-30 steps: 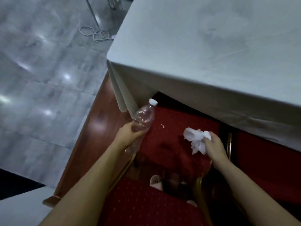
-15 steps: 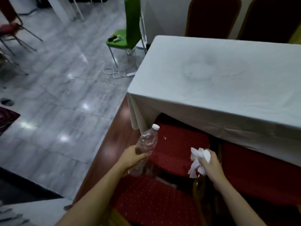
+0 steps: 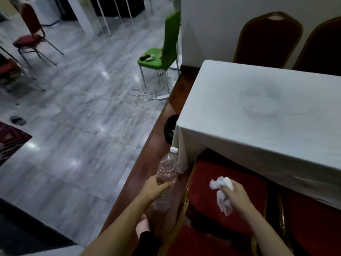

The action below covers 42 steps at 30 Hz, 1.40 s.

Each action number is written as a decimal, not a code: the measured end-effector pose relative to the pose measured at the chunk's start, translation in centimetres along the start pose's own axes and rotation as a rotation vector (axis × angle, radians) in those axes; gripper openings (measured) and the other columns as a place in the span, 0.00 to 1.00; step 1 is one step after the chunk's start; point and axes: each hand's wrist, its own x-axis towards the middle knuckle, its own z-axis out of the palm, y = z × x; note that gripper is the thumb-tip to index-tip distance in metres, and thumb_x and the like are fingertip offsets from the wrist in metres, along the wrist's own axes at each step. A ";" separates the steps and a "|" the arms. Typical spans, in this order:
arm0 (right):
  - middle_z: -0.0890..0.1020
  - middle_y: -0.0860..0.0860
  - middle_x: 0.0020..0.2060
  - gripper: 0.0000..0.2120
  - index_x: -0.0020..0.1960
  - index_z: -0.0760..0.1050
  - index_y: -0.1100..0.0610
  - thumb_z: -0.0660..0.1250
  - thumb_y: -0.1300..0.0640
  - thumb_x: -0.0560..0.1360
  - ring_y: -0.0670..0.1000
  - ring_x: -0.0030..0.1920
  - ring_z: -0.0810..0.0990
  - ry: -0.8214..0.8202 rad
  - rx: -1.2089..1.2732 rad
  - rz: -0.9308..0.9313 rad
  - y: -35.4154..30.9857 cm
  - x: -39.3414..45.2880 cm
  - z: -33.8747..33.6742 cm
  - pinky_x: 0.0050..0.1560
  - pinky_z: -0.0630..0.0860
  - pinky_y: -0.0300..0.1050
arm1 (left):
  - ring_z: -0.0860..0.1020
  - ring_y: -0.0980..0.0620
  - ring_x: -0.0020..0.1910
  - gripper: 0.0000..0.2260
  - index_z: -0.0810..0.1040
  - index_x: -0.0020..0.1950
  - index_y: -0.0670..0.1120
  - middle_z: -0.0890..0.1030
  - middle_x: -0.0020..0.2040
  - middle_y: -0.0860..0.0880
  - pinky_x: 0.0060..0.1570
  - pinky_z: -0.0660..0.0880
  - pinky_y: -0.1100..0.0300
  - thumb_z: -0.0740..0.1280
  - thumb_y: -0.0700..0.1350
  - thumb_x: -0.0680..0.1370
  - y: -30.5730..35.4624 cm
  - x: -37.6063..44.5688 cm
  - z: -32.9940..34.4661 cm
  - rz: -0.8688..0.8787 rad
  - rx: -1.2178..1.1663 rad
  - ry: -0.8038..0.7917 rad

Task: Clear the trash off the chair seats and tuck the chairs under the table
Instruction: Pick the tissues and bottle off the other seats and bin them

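Room: grey marble floor with a wooden strip along the worktop.
Left hand: closed round a clear plastic bottle, white cap up, just left of the chair.
Right hand: clenched on crumpled white tissue, above the seat.
Red chair: seat under the right hand, partly beneath the worktop edge.
Worktop: white cloth, beyond both hands.
Black bag: beyond the bottle.
Green chair: far beyond the left hand, white cable at its feet.

White-clothed table, faintly ring-stained; beneath its near edge, red chair seat, gold-framed.
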 end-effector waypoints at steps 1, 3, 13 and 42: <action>0.80 0.69 0.34 0.15 0.46 0.76 0.63 0.66 0.50 0.76 0.58 0.29 0.79 0.030 -0.019 0.001 -1.0 1.1 2.1 0.32 0.76 0.46 | 0.81 0.56 0.38 0.10 0.83 0.42 0.51 0.85 0.38 0.54 0.44 0.77 0.57 0.75 0.55 0.66 -0.5 1.3 -1.6 0.009 -0.035 -0.007; 0.82 0.60 0.34 0.11 0.47 0.77 0.60 0.66 0.52 0.76 0.53 0.33 0.82 0.082 -0.051 0.013 -2.4 3.6 6.3 0.33 0.77 0.45 | 0.82 0.56 0.40 0.11 0.83 0.42 0.51 0.86 0.39 0.53 0.48 0.79 0.53 0.75 0.55 0.65 -2.0 3.8 -5.0 0.008 -0.074 -0.033; 0.84 0.55 0.42 0.05 0.49 0.78 0.53 0.67 0.56 0.74 0.55 0.45 0.83 0.201 -0.094 -0.084 -13.0 14.0 22.2 0.46 0.79 0.51 | 0.82 0.56 0.40 0.03 0.81 0.39 0.54 0.84 0.37 0.54 0.43 0.75 0.59 0.72 0.51 0.71 -4.5 11.9 -18.8 -0.008 -0.131 0.001; 0.74 0.50 0.35 0.12 0.42 0.71 0.55 0.53 0.56 0.80 0.45 0.33 0.72 0.309 0.131 0.119 -27.8 36.2 19.2 0.34 0.67 0.40 | 0.83 0.44 0.48 0.18 0.71 0.49 0.52 0.82 0.50 0.44 0.50 0.80 0.42 0.71 0.56 0.64 14.1 38.6 -24.5 -0.013 0.012 -0.221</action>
